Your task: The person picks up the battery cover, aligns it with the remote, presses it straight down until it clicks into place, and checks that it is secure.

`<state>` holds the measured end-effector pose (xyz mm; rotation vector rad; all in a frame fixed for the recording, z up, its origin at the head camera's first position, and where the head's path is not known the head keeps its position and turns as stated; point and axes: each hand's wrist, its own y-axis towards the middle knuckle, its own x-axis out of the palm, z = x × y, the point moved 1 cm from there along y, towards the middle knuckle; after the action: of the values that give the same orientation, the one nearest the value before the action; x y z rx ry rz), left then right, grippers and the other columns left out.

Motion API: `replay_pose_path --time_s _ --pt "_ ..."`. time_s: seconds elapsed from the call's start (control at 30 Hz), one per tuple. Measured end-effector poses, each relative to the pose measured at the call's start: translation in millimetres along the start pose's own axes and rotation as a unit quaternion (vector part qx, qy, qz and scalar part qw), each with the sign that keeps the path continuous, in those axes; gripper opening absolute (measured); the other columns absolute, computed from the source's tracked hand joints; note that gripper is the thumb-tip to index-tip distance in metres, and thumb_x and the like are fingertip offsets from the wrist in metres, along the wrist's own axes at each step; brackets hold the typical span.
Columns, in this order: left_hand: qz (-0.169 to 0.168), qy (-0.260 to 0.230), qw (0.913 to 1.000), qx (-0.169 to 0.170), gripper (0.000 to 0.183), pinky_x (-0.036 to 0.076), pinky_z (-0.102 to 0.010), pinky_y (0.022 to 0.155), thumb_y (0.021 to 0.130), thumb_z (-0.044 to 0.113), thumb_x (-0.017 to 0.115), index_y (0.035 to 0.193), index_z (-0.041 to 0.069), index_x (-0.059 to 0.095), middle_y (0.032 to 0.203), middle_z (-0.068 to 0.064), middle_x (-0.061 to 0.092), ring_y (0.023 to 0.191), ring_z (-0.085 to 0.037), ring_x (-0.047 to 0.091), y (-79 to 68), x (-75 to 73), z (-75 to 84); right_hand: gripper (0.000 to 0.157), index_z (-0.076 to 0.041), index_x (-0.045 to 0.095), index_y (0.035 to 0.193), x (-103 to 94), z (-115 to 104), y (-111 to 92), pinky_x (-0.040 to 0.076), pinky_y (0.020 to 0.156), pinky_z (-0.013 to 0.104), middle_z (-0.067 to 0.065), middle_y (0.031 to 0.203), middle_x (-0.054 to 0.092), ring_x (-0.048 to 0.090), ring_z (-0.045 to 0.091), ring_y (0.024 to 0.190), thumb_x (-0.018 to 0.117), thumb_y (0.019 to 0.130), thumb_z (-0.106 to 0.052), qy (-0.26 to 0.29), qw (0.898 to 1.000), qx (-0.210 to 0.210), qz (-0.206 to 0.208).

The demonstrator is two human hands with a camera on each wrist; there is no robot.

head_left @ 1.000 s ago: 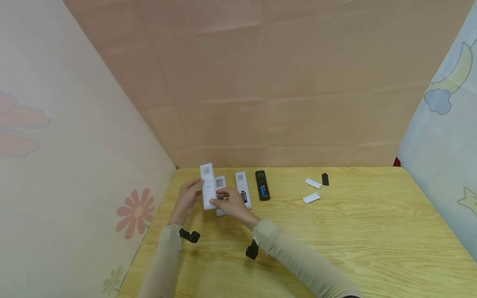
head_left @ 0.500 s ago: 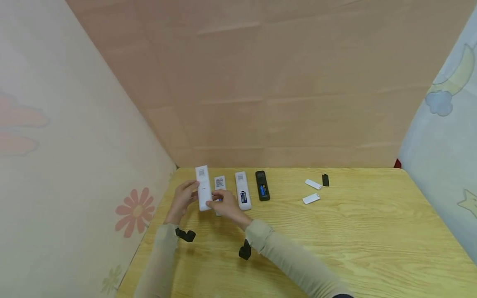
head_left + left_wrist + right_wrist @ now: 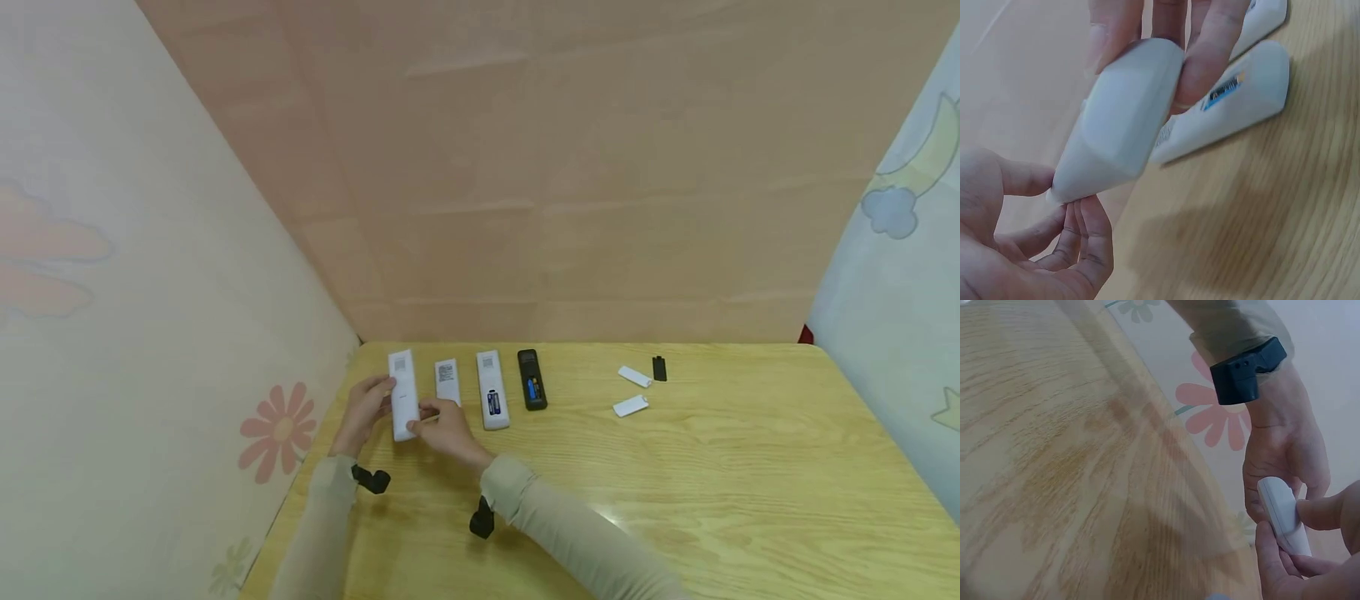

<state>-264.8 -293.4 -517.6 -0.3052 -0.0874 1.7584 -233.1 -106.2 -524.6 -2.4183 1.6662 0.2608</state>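
Note:
Both hands hold a white remote control (image 3: pixel 403 398), its back facing up with a printed label near the far end. In the head view my left hand (image 3: pixel 364 412) grips its left edge, and the left wrist view shows that thumb and fingers pinching one end. At the near right corner my right hand (image 3: pixel 450 432) pinches it between thumb and fingers, as the right wrist view also shows. Just right of it lies another white remote (image 3: pixel 446 375), its lower part hidden by my right hand in the head view. The left wrist view shows batteries (image 3: pixel 1224 91) in that neighbouring remote.
Further right lie a white remote (image 3: pixel 487 371) and a black remote (image 3: pixel 528 367), backs up, batteries exposed. Two white battery covers (image 3: pixel 634 377) and a black cover (image 3: pixel 659 368) rest beyond them on the wooden table (image 3: pixel 712 483). A flowered wall (image 3: pixel 187 375) borders the left.
Both hands have carried the held remote left and nearer to me. It no longer overlaps the neighbouring white remote in the head view. The things lying on the table stay put.

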Motion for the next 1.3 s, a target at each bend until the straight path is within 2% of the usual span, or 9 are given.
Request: replay_pose_path --time_s 0.23,0.47,0.57,0.7,0.83,1.03,1.17,1.3 --pt "-0.002 0.016 0.9998 -0.015 0.053 0.051 -0.042 0.100 0.103 0.029 0.057 0.144 -0.003 0.047 0.140 -0.022 0.053 0.122 -0.034 0.058 -1.7 -8.9 -10.1 0.036 -0.003 0.068 0.120 12.6 7.9 2.2 0.054 0.071 0.029 0.006 0.106 0.065 0.062 0.012 0.086 0.076 0.089 -0.019 -0.010 1.000 -0.008 -0.011" --pt "0.004 0.024 0.9994 -0.026 0.052 0.049 -0.045 0.102 0.103 0.028 0.058 0.144 -0.003 0.048 0.139 -0.022 0.054 0.120 -0.032 0.058 1.5 -10.1 -14.4 0.032 -0.003 0.071 0.119 14.3 10.8 5.4 0.055 0.071 0.028 0.006 0.104 0.068 0.061 0.012 0.087 0.075 0.090 -0.018 -0.028 0.999 -0.021 -0.011" --pt "0.007 0.026 0.9993 -0.026 0.050 0.050 -0.044 0.100 0.103 0.026 0.057 0.144 -0.002 0.049 0.138 -0.022 0.055 0.119 -0.030 0.058 4.2 -9.5 -14.8 0.033 -0.003 0.070 0.120 14.8 10.7 8.0 0.055 0.073 0.028 0.007 0.106 0.068 0.062 0.012 0.089 0.074 0.091 -0.019 -0.031 0.999 -0.022 -0.012" --pt "0.019 0.033 0.9990 -0.025 0.048 0.053 -0.037 0.092 0.103 0.024 0.057 0.142 -0.002 0.051 0.136 -0.021 0.056 0.114 -0.027 0.059 8.9 -8.6 -16.5 0.038 -0.003 0.068 0.124 17.8 10.1 10.8 0.056 0.077 0.030 0.008 0.109 0.068 0.064 0.013 0.092 0.075 0.091 -0.021 -0.031 0.999 -0.021 -0.010" --pt "0.021 0.045 0.9986 -0.017 0.048 0.053 -0.034 0.088 0.103 0.024 0.056 0.142 -0.004 0.051 0.137 -0.023 0.056 0.111 -0.025 0.060 12.0 -6.6 -20.5 0.031 -0.004 0.072 0.117 22.9 12.4 13.1 0.055 0.076 0.031 0.006 0.104 0.069 0.064 0.012 0.091 0.076 0.090 -0.020 -0.040 0.999 -0.025 0.006" --pt "0.032 0.071 0.9968 -0.017 0.047 0.050 -0.043 0.097 0.102 0.024 0.056 0.140 -0.003 0.053 0.139 -0.023 0.055 0.115 -0.029 0.058 13.5 -6.7 -27.5 0.026 -0.005 0.073 0.112 29.0 17.0 13.1 0.053 0.074 0.030 0.003 0.100 0.068 0.062 0.015 0.092 0.076 0.090 -0.017 -0.050 0.998 -0.026 0.009" --pt "0.034 0.094 0.9949 -0.011 0.046 0.047 -0.046 0.101 0.102 0.023 0.056 0.139 -0.004 0.054 0.142 -0.024 0.053 0.120 -0.031 0.054 14.1 -6.2 -28.3 0.019 -0.008 0.075 0.107 29.3 18.6 13.9 0.051 0.069 0.027 0.001 0.095 0.068 0.059 0.011 0.084 0.076 0.090 -0.018 -0.054 0.998 -0.019 0.009" --pt "0.039 0.114 0.9928 -0.001 0.045 0.045 -0.048 0.103 0.101 0.021 0.057 0.137 -0.006 0.056 0.141 -0.026 0.053 0.124 -0.035 0.052 13.7 -4.7 -29.4 0.007 -0.010 0.074 0.094 29.8 19.4 13.8 0.046 0.060 0.026 0.001 0.085 0.065 0.055 0.011 0.073 0.076 0.090 -0.015 -0.056 0.998 -0.020 0.009"
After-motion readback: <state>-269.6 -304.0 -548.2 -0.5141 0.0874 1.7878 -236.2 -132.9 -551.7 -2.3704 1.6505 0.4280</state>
